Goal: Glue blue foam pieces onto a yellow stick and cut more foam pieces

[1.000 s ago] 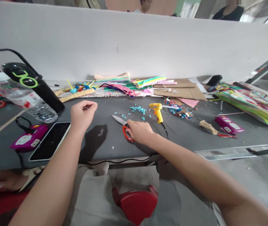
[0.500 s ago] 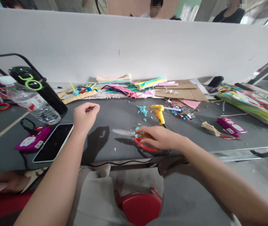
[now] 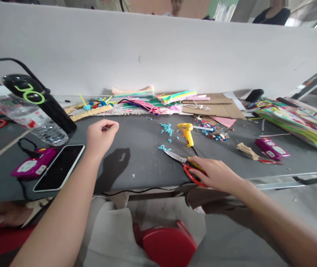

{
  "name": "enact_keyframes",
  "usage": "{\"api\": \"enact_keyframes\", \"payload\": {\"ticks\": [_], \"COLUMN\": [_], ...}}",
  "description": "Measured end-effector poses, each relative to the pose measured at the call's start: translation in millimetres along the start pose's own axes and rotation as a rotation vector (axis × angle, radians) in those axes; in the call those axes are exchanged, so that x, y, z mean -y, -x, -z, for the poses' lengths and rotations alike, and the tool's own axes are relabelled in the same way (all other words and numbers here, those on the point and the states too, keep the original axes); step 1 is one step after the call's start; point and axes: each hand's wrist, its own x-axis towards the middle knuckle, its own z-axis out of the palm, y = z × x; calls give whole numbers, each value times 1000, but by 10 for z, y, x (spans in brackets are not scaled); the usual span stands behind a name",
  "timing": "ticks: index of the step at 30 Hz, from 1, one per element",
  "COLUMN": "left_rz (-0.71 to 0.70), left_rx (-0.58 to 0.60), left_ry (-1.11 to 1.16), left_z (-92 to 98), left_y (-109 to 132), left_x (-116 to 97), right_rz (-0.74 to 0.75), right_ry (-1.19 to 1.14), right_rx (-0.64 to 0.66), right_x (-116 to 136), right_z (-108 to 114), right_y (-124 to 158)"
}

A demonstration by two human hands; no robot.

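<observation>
My right hand [image 3: 214, 173] rests near the table's front edge with its fingers closed over the red handles of a pair of scissors [image 3: 182, 162], whose closed blades point up and left. My left hand [image 3: 100, 135] hovers above the grey table [image 3: 136, 163], thumb and forefinger pinched on something too small to make out. A yellow glue gun [image 3: 186, 132] lies just beyond the scissors, with small turquoise bits [image 3: 166, 129] scattered to its left.
A black phone [image 3: 60, 167] and a magenta device [image 3: 32, 166] lie at the left, behind them a water bottle [image 3: 33, 118] and a black flask [image 3: 41, 100]. Coloured strips and cardboard [image 3: 216, 105] line the back; a white partition [image 3: 158, 52] stands behind.
My right hand has slid the scissors along the table to the right and toward the front edge. My left hand has stayed in place, still pinched.
</observation>
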Motion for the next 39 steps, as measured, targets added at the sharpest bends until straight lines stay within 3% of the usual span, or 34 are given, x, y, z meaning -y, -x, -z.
{"api": "enact_keyframes", "payload": {"ticks": [4,11,14,20,24,33,39], "left_rz": [4,-27,-29,-18,-38,-60,-57], "left_rx": [12,25,29,54,87,130,154], "left_ry": [-31,-36,-27,-15,-15,-40,-42], "left_z": [-23,-26,-24,-40,-56,-66,-87], "left_y": [8,2,1,-7,12,57,85], "left_x": [-14,1,-10,-21,-33,-102,-107], "right_rz": [-114,-184,-175,-227,-316,-320,-245], "right_ry": [80,120,78,101,178,204,155], "right_rx": [-54,-104,-117,-75,-52,-78,-113], "right_x": [86,119,104,206,253,502,689], "right_z": [-10,57,73,99,145,189,147], "right_y": [-191,-447,-368,48,86,-384,-881]}}
